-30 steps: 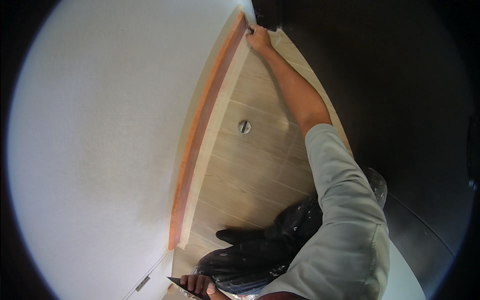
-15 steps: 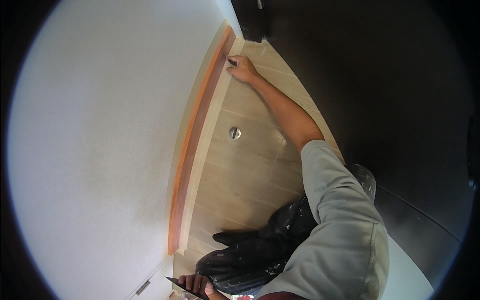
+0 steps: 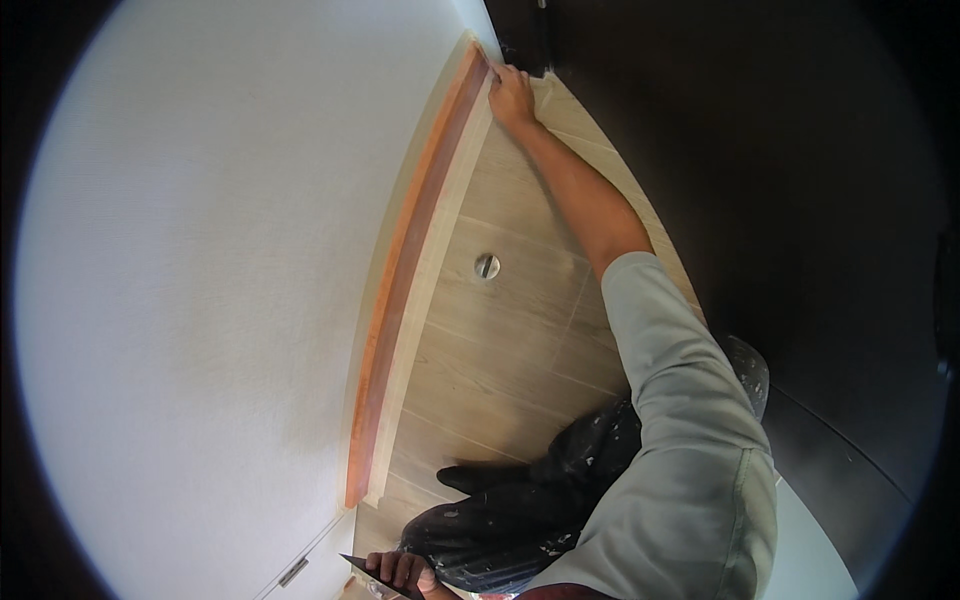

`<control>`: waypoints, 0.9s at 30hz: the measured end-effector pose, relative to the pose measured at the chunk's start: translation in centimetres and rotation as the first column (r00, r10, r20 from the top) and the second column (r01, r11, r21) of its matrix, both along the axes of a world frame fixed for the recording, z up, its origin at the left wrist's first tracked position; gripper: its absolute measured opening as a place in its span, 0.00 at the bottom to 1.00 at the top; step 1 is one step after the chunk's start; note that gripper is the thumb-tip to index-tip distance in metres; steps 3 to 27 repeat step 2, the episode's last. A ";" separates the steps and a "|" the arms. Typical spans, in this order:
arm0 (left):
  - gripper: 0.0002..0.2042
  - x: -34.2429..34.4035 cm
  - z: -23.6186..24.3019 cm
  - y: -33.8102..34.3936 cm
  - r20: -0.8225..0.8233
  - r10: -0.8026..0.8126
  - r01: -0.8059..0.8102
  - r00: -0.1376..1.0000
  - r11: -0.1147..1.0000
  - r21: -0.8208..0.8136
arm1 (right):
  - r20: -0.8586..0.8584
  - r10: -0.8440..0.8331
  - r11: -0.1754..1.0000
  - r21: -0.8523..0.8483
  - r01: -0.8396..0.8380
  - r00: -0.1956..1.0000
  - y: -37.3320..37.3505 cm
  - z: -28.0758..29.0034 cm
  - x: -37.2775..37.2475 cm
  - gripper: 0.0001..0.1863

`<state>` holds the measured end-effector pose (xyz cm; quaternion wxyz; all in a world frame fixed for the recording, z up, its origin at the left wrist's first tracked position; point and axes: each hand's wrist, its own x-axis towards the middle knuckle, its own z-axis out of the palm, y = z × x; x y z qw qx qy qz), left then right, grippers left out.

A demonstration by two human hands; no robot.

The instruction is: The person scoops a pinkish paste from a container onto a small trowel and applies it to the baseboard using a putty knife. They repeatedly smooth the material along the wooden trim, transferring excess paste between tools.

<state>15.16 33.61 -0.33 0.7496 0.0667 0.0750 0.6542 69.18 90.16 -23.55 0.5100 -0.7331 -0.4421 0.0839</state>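
A wooden skirting board point(image 3: 410, 260), orange along its top and reddish-brown on its face, runs along the foot of the white wall. Beside it on the floor lies a pale strip point(image 3: 437, 255), like masking tape. My right hand point(image 3: 512, 97) reaches out to the far end of the board, fingers closed and touching its face near the corner. What those fingers hold, if anything, is too small to make out. Low in the view, my left hand point(image 3: 402, 571) is closed round a dark, flat, pointed blade point(image 3: 362, 567), like a scraper.
A white wall point(image 3: 230, 250) rises on the left, and a dark panel point(image 3: 780, 180) stands on the right. A round metal fitting point(image 3: 487, 266) is set in the wood-plank floor point(image 3: 520, 310). My dark, paint-spotted trouser leg point(image 3: 480, 530) is bent near the board's close end.
My right hand has moved farther along the skirting board to its far corner. The view has shifted slightly. My left hand still holds the dark blade.
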 end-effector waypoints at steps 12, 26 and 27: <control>0.18 0.3 0.1 0.2 0.001 -0.008 0.008 1.000 1.000 0.012 | -0.047 -0.005 0.999 -0.042 0.003 0.999 0.5 0.2 -0.1 0.23; 0.18 0.3 0.1 0.2 0.001 -0.008 0.008 1.000 1.000 0.012 | -0.047 -0.005 0.999 -0.042 0.003 0.999 0.5 0.2 -0.1 0.23; 0.18 0.3 0.1 0.2 0.001 -0.008 0.008 1.000 1.000 0.012 | -0.047 -0.005 0.999 -0.042 0.003 0.999 0.5 0.2 -0.1 0.23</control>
